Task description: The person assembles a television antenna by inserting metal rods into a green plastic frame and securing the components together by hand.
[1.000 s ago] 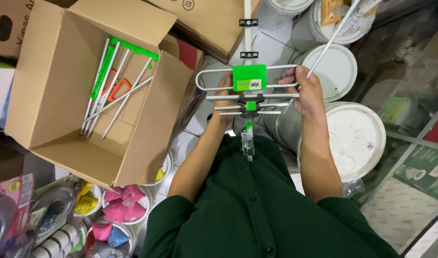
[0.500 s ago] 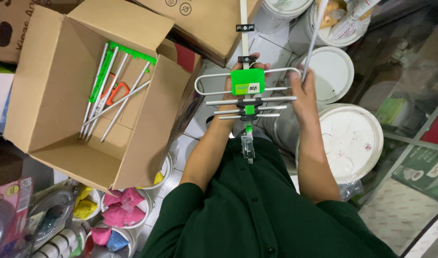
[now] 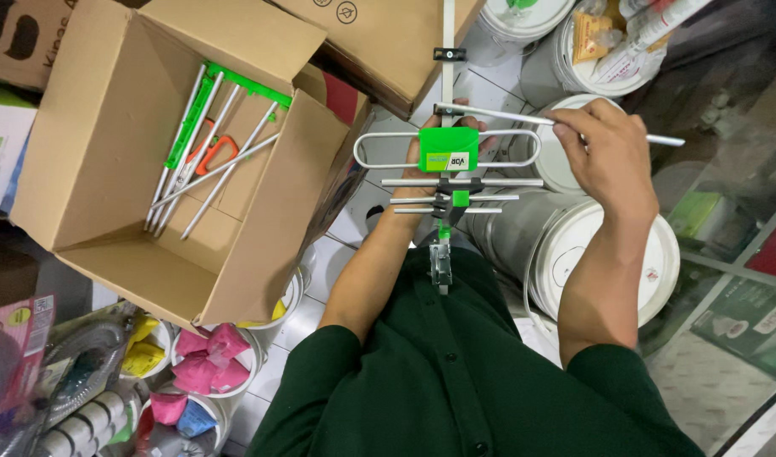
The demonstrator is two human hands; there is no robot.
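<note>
Left hand (image 3: 428, 161) holds one antenna (image 3: 448, 169); right hand (image 3: 608, 152) pinches one rod (image 3: 523, 119).

Your left hand (image 3: 422, 173) behind antenna (image 3: 449, 169), gripping its middle. Your right hand (image 3: 608, 156) right of it, on rod (image 3: 566, 124). Open box (image 3: 176, 144) left, more antenna parts (image 3: 210, 148) inside. Buckets (image 3: 608, 254) below right.

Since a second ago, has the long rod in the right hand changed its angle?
Yes. The rod in the right hand has swung from steeply slanted to nearly level, lying across the white bucket lid.
</note>
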